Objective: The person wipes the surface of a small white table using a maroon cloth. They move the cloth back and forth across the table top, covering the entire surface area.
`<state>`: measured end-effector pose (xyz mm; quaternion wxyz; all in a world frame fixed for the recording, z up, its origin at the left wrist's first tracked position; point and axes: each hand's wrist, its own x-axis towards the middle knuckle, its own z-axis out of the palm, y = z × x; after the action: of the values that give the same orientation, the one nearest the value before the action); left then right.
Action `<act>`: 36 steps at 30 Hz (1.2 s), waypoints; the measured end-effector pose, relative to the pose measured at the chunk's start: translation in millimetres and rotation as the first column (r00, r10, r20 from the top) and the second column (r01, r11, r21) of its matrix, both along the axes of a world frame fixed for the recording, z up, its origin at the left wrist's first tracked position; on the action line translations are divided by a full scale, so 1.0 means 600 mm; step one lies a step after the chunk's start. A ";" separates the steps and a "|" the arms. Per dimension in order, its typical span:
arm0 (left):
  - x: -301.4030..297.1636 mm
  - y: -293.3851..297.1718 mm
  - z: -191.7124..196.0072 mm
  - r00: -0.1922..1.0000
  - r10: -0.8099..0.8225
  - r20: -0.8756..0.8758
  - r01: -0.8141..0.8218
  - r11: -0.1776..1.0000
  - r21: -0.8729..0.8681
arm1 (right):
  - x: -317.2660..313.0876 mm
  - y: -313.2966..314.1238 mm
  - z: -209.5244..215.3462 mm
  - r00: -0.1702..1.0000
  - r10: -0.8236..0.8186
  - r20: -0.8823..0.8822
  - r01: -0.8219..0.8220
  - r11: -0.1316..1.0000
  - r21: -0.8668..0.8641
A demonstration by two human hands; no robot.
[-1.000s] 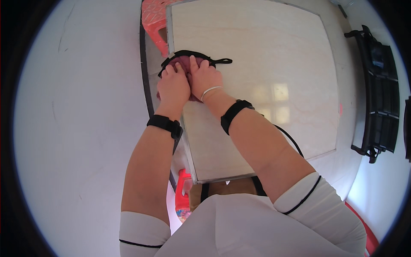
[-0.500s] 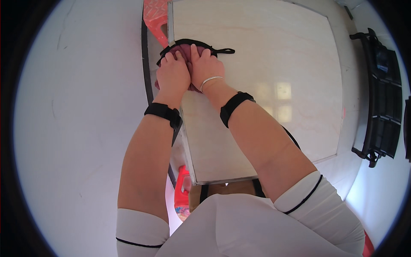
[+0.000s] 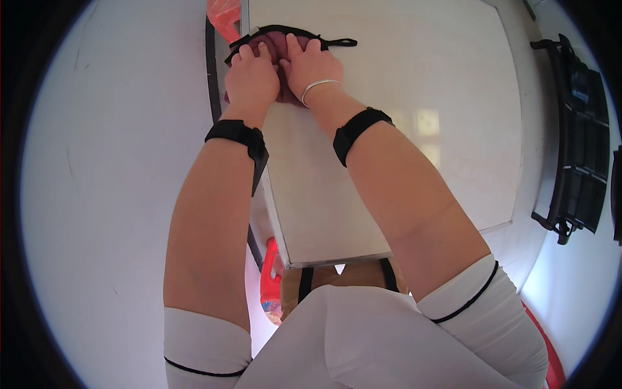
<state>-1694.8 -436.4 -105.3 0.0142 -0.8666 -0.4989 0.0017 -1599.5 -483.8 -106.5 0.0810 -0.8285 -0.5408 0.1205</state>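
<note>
maroon cloth (image 3: 277, 43): left hand (image 3: 251, 76), right hand (image 3: 315, 69) half-curled side by side on it; cannot tell if gripping.

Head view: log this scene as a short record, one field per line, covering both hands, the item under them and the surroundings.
Left hand: on the left part of a dark red cloth item
Right hand: on the item's right part, beside the other hand
Item trim: black band along the far side, loop pointing right
Surface: pale, glossy table, item at its left edge
Worn: silver-coloured bracelet on the right wrist; black strap on each forearm
Right side: black rack-like object, use unclear
</note>
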 end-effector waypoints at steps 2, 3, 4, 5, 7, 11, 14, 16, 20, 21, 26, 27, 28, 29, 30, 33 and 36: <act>-0.008 0.005 -0.005 0.999 -0.041 0.013 0.041 0.999 0.011 | -0.002 -0.001 -0.003 1.000 -0.025 0.008 0.025 1.000 0.004; -0.011 0.005 -0.007 0.998 -0.062 0.019 0.062 0.998 0.014 | -0.005 -0.003 -0.005 0.999 -0.037 0.009 0.037 0.999 -0.009; -0.014 0.004 -0.009 0.997 -0.067 0.031 0.067 0.998 0.008 | -0.007 -0.004 -0.006 0.999 -0.049 0.010 0.049 0.999 -0.022; -0.016 0.007 -0.006 0.996 -0.071 0.046 0.071 0.997 0.004 | -0.009 -0.002 -0.002 0.998 -0.059 0.013 0.060 0.998 -0.033; -0.023 0.009 0.002 0.996 -0.073 0.059 0.074 0.997 -0.007 | -0.014 -0.001 0.003 0.998 -0.066 0.020 0.067 0.997 -0.041; -0.019 0.001 0.012 0.995 -0.091 0.046 0.092 0.996 -0.021 | -0.012 -0.013 0.012 0.996 -0.078 0.031 0.080 0.995 -0.056; -0.020 -0.012 0.024 0.995 -0.092 0.044 0.094 0.995 -0.045 | -0.014 -0.026 0.026 0.996 -0.085 0.011 0.086 0.994 -0.066; -0.020 -0.021 0.030 0.994 -0.097 0.051 0.100 0.993 -0.062 | -0.015 -0.036 0.030 0.996 -0.094 0.000 0.094 0.993 -0.069; -0.021 -0.058 0.054 0.989 -0.121 0.087 0.126 0.990 -0.061 | -0.017 -0.076 0.048 0.994 -0.106 0.005 0.106 0.992 -0.063; -0.021 -0.072 0.056 0.988 -0.121 0.098 0.128 0.990 -0.061 | -0.016 -0.090 0.052 0.995 -0.103 0.005 0.103 0.993 -0.062; -0.030 -0.117 0.066 0.986 -0.121 0.116 0.131 0.988 -0.086 | -0.022 -0.132 0.061 0.995 -0.095 -0.003 0.095 0.993 -0.074; -0.031 -0.123 0.070 0.985 -0.117 0.128 0.130 0.987 -0.095 | -0.021 -0.137 0.062 0.996 -0.094 0.001 0.094 0.993 -0.077; -0.032 -0.127 0.072 0.984 -0.120 0.133 0.134 0.986 -0.101 | -0.021 -0.142 0.063 0.996 -0.093 0.004 0.093 0.992 -0.081; -0.033 -0.132 0.076 0.984 -0.120 0.135 0.135 0.985 -0.110 | -0.021 -0.148 0.068 0.996 -0.089 0.005 0.089 0.992 -0.088; -0.033 -0.136 0.080 0.983 -0.120 0.138 0.136 0.983 -0.119 | -0.020 -0.152 0.072 0.996 -0.086 0.004 0.086 0.992 -0.092; -0.038 -0.150 0.095 0.979 -0.130 0.154 0.150 0.980 -0.128 | -0.022 -0.165 0.083 0.997 -0.075 0.000 0.075 0.992 -0.100; -0.041 -0.156 0.100 0.981 -0.135 0.143 0.155 0.978 -0.141 | -0.023 -0.172 0.085 0.998 -0.062 0.003 0.062 0.994 -0.091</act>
<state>-1719.6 -530.0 -45.5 -0.0848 -0.8974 -0.4326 -0.0189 -1613.4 -587.0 -55.4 0.0468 -0.8477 -0.5089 0.1423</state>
